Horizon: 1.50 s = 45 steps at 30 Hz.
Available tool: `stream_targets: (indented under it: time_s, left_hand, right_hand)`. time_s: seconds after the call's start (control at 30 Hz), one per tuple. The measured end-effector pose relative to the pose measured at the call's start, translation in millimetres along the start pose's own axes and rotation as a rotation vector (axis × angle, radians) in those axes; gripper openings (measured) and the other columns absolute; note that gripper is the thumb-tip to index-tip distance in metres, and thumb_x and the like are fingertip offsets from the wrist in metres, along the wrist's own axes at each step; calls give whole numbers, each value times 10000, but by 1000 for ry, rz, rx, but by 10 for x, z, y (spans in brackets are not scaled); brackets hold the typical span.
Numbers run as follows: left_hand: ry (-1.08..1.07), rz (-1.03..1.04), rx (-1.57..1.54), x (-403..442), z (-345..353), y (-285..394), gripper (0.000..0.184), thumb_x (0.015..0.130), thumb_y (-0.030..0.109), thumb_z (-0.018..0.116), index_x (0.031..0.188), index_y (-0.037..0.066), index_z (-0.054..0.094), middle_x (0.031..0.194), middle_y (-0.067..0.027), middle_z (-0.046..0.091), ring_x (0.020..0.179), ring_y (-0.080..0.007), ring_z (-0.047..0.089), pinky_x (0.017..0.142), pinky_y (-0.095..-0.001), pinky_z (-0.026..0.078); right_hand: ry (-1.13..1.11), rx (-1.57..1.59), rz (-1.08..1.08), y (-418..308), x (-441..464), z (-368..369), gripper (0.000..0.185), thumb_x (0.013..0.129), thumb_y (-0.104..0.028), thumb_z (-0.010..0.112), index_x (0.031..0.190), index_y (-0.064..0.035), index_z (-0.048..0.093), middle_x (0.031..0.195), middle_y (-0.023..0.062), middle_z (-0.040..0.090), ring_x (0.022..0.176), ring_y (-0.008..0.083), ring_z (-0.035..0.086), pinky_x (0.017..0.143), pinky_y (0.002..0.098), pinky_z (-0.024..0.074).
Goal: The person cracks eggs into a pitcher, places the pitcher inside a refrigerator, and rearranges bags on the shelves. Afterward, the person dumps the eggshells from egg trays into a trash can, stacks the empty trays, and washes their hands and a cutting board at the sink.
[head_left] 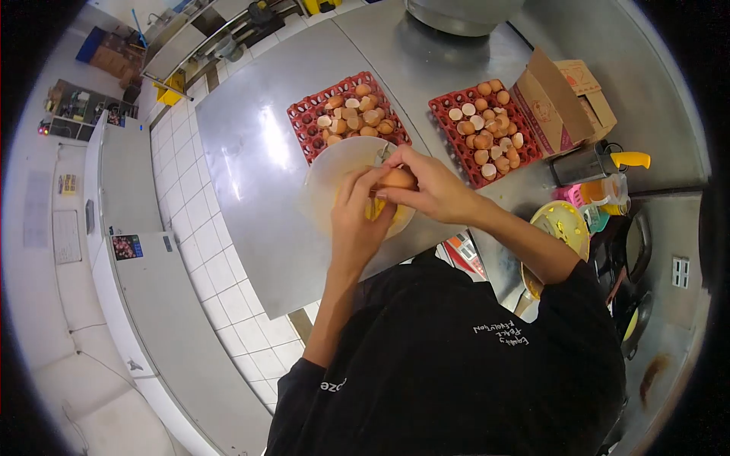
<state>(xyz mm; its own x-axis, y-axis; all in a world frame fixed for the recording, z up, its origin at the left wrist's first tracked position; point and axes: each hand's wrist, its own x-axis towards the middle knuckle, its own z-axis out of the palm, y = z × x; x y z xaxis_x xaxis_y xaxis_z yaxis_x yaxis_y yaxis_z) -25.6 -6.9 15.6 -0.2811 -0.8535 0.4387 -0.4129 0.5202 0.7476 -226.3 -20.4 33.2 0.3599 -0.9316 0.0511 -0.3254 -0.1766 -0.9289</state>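
Note:
Both of my hands meet over a pale, translucent bowl [323, 176] on the steel table. A brown egg [398, 179] is gripped between them; whether its shell is parted is hidden by the fingers. My left hand [359, 204] closes on the egg from the left, and my right hand [430, 186] pinches it from the right. Yellow egg [403, 220] shows in the bowl under the hands. Just beyond the bowl, a red egg tray [306, 135] carries many broken brown shells [351, 115].
A second red tray [475, 179] with shells and eggs stands to the right, beside an open cardboard box [551, 106]. Nearer me are a yellow-smeared strainer-like bowl [582, 228] and a yellow-handled knife [631, 159] in a metal holder. A large metal bowl [456, 17] sits at the back.

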Motion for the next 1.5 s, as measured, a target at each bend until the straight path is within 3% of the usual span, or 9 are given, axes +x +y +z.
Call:
stream_targets:
  time_s: [0.1, 0.3, 0.5, 0.67, 0.83, 1.03, 1.13, 1.27, 1.5]
  left_hand:
    - [30, -62, -50, -3, -136, -89, 520, 820, -19, 862, 1313, 48, 709, 1304, -165, 685, 1106, -320, 736, 950, -401, 613]
    - [-13, 47, 99, -30, -366, -161, 437, 835, -26, 837, 1254, 56, 744, 1240, -154, 722, 1064, -318, 746, 922, -375, 625]
    - [-107, 46, 478, -36, -494, -103, 352, 858, -30, 817, 1189, 80, 772, 1224, -129, 727, 1058, -303, 750, 920, -368, 622]
    - [-31, -469, -346, -51, -301, -152, 346, 970, 113, 833, 1269, 30, 679, 1290, -112, 718, 1152, -247, 728, 954, -406, 608]
    - [-98, -393, -381, 19, -64, 53, 446, 999, 236, 832, 1347, 21, 653, 1319, -141, 710, 1215, -270, 697, 1028, -444, 570]
    - [-192, -127, 240, -152, 132, 95, 410, 976, 249, 806, 1332, 95, 673, 1238, -133, 705, 1100, -320, 708, 943, -438, 555]
    - [-228, -161, 363, -117, 194, 142, 373, 986, 269, 790, 1297, 92, 684, 1202, -127, 715, 1075, -331, 710, 922, -450, 556]
    - [-185, -138, 343, -137, 223, 112, 358, 986, 278, 783, 1283, 99, 695, 1163, -122, 720, 1054, -336, 712, 898, -457, 552]
    - [-217, -174, 415, -107, 202, 127, 384, 975, 316, 785, 1283, 97, 716, 1221, -112, 740, 1061, -313, 711, 900, -435, 534]
  right_hand:
    - [-150, 190, 57, 97, 236, -33, 448, 982, -221, 830, 1340, -10, 664, 1108, 103, 741, 1010, 200, 716, 909, 375, 546]
    - [-307, 8, -32, 61, 413, -118, 415, 950, -273, 818, 1250, 4, 746, 1102, 204, 768, 1051, 338, 740, 947, 405, 556]
    - [-92, -862, -469, 98, 378, -47, 568, 942, -178, 794, 1475, -64, 636, 1252, 177, 728, 1200, 429, 663, 1039, 467, 544]
    - [-112, -85, -346, 96, 229, -29, 579, 973, -207, 802, 1508, -95, 610, 1290, 171, 724, 1242, 368, 675, 1055, 439, 533]
    - [-93, 140, -79, 140, -39, -357, 500, 989, -226, 814, 1439, -83, 650, 1193, 100, 728, 1119, 236, 694, 987, 366, 541]
    - [472, -516, 66, 1653, -565, -1368, 443, 945, -131, 779, 1361, -52, 646, 1184, 148, 708, 1091, 324, 719, 935, 428, 567]
    - [456, -897, 34, 2157, -627, -1582, 441, 939, -122, 763, 1355, -52, 634, 1233, 172, 672, 1090, 399, 694, 917, 479, 571]
    - [447, -591, 132, 2483, -114, -1870, 406, 938, -105, 742, 1327, -51, 641, 1270, 189, 641, 1081, 422, 682, 933, 508, 578]
    - [302, -929, 460, 3414, 741, -2122, 246, 906, -137, 720, 1118, -21, 675, 1255, 227, 662, 1142, 396, 699, 939, 492, 576]
